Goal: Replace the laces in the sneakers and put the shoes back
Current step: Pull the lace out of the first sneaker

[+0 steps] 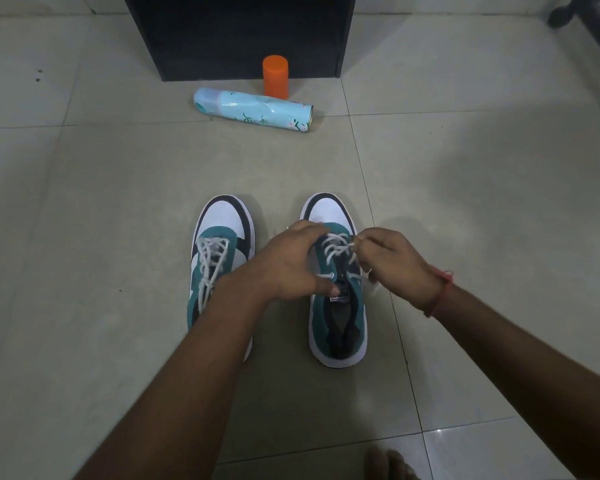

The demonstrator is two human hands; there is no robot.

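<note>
Both hands' fingers (361, 239) hide the right sneaker's (338, 306) lace (338, 249) ends.

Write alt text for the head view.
Two hands work the white lace of the right sneaker: the left hand grips the shoe, the right hand pinches the lace. The left sneaker stands beside it on the tiled floor.

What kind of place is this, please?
Probably a room in a home or office: a pale tiled floor, a dark cabinet standing on it, and part of a wheeled chair base at the far right.
</note>
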